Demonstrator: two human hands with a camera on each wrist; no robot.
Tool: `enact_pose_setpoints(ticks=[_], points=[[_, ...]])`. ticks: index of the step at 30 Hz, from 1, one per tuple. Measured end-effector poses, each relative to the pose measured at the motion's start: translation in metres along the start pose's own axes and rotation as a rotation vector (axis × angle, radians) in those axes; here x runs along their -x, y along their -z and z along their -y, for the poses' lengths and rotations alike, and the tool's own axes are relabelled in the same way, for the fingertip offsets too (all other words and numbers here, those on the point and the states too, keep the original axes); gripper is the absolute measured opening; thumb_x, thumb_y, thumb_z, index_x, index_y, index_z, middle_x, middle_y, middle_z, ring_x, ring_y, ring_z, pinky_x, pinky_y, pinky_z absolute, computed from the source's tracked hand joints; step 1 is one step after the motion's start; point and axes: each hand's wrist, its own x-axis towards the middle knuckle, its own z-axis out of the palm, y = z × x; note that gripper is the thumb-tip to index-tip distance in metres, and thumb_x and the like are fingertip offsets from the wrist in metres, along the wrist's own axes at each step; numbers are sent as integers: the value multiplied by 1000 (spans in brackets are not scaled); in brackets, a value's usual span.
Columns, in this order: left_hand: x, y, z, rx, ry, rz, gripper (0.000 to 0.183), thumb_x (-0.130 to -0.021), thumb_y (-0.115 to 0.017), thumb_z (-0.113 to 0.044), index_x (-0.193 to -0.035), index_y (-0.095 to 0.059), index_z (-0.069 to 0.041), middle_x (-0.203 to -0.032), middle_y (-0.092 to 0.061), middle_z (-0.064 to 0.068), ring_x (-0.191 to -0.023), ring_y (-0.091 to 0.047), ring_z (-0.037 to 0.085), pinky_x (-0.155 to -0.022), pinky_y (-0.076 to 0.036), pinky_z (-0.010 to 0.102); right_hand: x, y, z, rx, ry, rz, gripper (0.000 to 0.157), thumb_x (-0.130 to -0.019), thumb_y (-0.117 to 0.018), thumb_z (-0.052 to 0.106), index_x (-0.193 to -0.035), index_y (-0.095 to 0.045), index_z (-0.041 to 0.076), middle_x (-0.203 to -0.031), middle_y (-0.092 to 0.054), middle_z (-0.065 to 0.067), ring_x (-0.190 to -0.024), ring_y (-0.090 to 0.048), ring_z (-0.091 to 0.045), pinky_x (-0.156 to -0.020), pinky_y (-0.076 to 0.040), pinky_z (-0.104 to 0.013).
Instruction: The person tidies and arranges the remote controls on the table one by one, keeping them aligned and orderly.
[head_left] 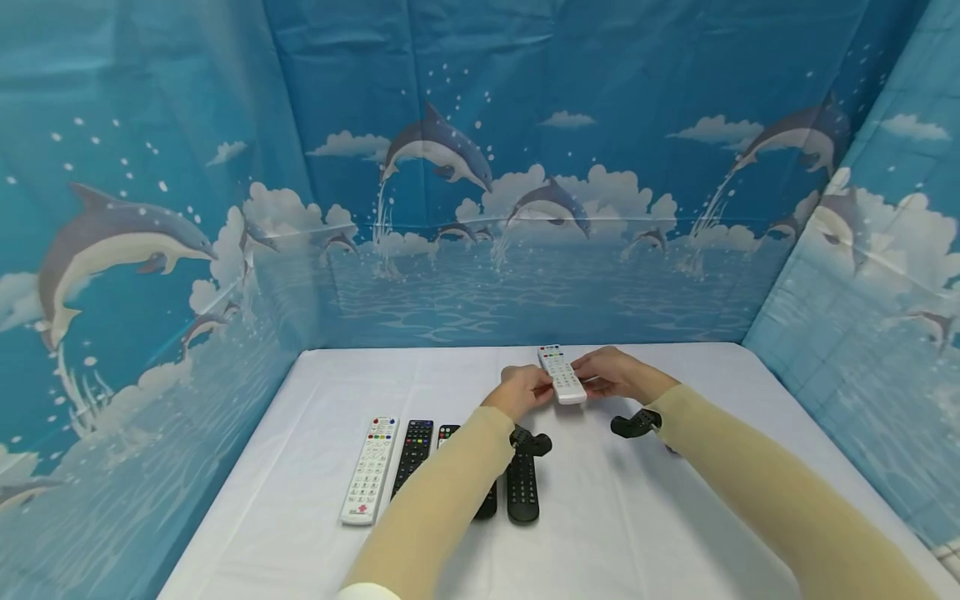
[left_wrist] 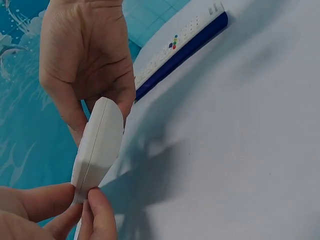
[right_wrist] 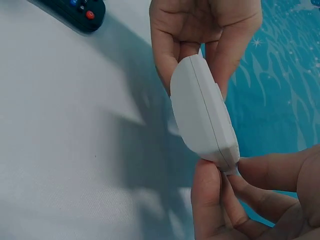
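A white remote control (head_left: 562, 375) is held up above the far part of the table, its button face toward the head camera. My left hand (head_left: 521, 392) pinches its left edge between thumb and fingers. On the opposite edge, my right hand (head_left: 615, 373) pinches it the same way. Both wrist views show the remote's smooth side and seam, with fingertips (left_wrist: 102, 212) at the edge and a shadow on the cloth below.
To the left lie a white remote (head_left: 369, 471), a black remote (head_left: 412, 454) and more black remotes, one (head_left: 522, 492) near the left wrist; my left forearm partly covers the row. A white-and-blue remote (left_wrist: 182, 47) lies beyond my right hand. Dolphin-print curtains (head_left: 480, 283) enclose the white-covered table (head_left: 247, 500).
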Motion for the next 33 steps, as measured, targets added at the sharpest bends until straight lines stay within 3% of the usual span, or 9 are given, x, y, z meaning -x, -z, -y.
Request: enact_pose_setpoints(ticks=[7, 14, 21, 33], points=[[8, 2, -5, -46, -37, 26, 38, -86, -62, 19, -123, -61, 14, -107, -69, 25, -99, -70, 31, -86, -60, 38, 8, -7, 5, 8, -9, -52, 46, -103, -55, 12, -146, -46, -2, -123, -61, -16, -94, -66, -23, -75, -57, -34], [24, 10, -9, -148, -115, 48, 36, -83, -66, 19, -118, -68, 9, -101, -72, 20, -89, -71, 28, -82, -60, 38, 28, -17, 8, -10, 37, -57, 50, -103, -55, 11, -149, -42, 0, -125, -59, -18, -95, -67, -25, -76, -59, -36], [40, 20, -8, -256, -152, 88, 32, -86, -66, 14, -117, -69, 6, -99, -71, 16, -87, -72, 25, -81, -61, 37, 49, -31, 3, -38, 75, -76, 51, -101, -56, 6, -150, -41, 1, -120, -60, -20, -89, -69, -25, -73, -61, -35], [69, 39, 2, -383, -211, 144, 29, -89, -67, 9, -117, -70, 0, -98, -69, 14, -83, -72, 23, -75, -62, 34, 82, -55, -12, 0, 136, -147, 56, -99, -59, 10, -152, -40, 6, -124, -60, -20, -95, -67, -28, -73, -61, -37]])
